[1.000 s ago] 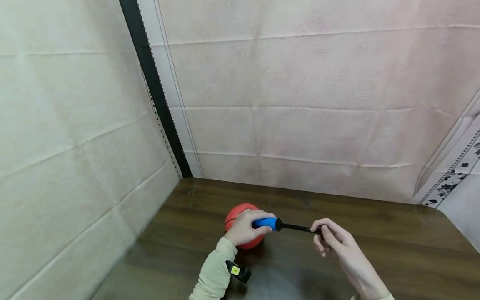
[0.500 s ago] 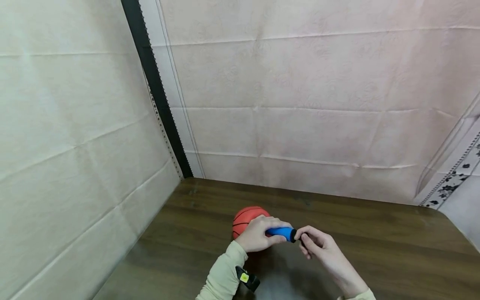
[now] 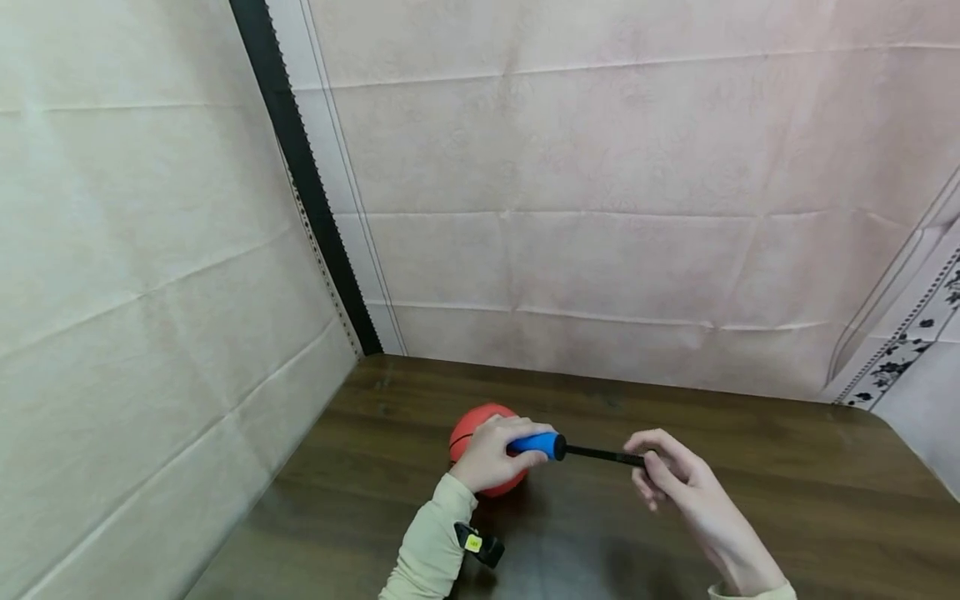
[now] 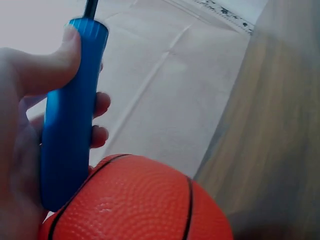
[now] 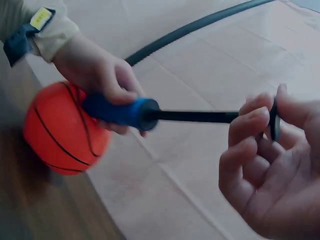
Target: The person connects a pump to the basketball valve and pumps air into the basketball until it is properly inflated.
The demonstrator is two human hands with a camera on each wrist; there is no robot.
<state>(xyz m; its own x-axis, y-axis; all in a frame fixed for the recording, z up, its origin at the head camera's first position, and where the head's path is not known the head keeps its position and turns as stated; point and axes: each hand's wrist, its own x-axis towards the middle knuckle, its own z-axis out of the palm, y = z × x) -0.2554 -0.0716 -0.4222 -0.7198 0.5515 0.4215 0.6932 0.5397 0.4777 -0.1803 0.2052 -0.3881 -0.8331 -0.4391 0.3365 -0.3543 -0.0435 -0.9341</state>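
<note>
My left hand (image 3: 493, 454) grips the blue barrel of a small hand pump (image 3: 538, 445). One end of that barrel meets a red ball with black seams (image 3: 470, 429); whether a needle enters the ball is hidden. In the left wrist view the thumb lies along the pump barrel (image 4: 75, 120), with fingers wrapped behind, above the ball (image 4: 140, 200). At the far end my right hand (image 3: 686, 483) pinches the black handle (image 5: 274, 120) between thumb and fingers. The black rod (image 5: 195, 116) stands drawn out between the two hands.
A brown wood-grain table (image 3: 360, 500) lies beneath. Pale creased cloth walls (image 3: 600, 208) rise behind and at the left, with a black strip (image 3: 307, 183) in the corner. A black wrist device (image 3: 480, 543) sits on the left sleeve.
The right hand pushed the rod into the barrel half a second ago and has now drawn it out again to the right. Left hand, pump and ball shifted right, then back left.
</note>
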